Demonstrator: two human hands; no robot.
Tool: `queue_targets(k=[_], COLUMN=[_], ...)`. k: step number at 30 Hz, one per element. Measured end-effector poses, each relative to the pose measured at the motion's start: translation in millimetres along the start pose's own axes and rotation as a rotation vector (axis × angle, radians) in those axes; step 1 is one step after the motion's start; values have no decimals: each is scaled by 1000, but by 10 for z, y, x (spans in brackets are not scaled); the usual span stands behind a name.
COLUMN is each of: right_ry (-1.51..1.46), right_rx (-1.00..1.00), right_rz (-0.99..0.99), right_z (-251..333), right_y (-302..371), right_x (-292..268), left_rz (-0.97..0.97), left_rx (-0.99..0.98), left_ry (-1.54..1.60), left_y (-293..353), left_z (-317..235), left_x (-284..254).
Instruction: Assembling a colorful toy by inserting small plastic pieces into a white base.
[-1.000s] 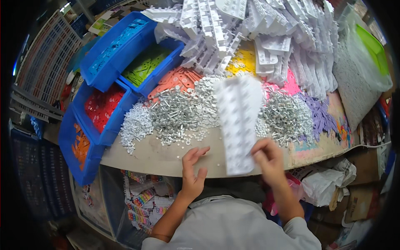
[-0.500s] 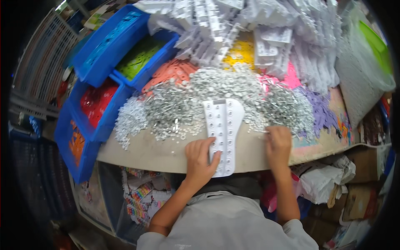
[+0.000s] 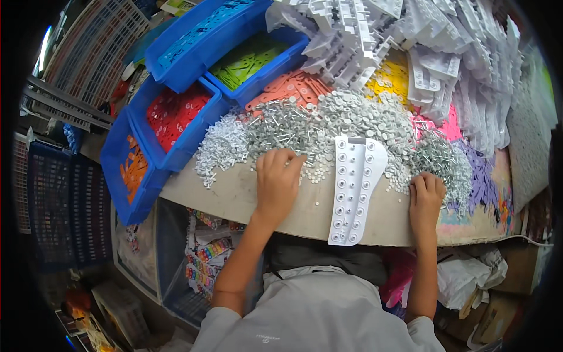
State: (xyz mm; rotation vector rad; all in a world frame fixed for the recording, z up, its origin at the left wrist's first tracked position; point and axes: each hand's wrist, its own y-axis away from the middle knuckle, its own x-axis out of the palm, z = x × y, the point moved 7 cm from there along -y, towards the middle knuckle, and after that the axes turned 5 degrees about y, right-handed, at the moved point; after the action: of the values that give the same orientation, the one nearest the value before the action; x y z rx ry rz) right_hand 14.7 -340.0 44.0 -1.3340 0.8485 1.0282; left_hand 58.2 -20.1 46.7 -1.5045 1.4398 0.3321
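White tray (image 3: 355,202) has no coloured strips (image 3: 176,114) yet, left hand (image 3: 275,185) and right hand (image 3: 426,202) fingers curled, can't tell on what.

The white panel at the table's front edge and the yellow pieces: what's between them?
A heap of small, pale round pieces lies between the white panel and the yellow pieces, as the head view shows.
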Motion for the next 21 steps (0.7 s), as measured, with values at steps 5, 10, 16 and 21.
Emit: queue_targets(k=[5, 10, 16, 21], right_ry=[-8, -116, -215, -97], right_rx=[-44, 24, 214, 97], right_rz=[3, -59, -51, -26], right_z=[23, -43, -162, -26], right_y=[-12, -17, -12, -19], right_x=[12, -10, -21, 13], left_rz=[120, 105, 71, 32], left_rx=[103, 143, 13, 59], left_ry=[-65, -102, 9, 306], left_y=[-129, -132, -128, -244], left_z=[70, 90, 76, -63], left_x=[170, 191, -19, 10])
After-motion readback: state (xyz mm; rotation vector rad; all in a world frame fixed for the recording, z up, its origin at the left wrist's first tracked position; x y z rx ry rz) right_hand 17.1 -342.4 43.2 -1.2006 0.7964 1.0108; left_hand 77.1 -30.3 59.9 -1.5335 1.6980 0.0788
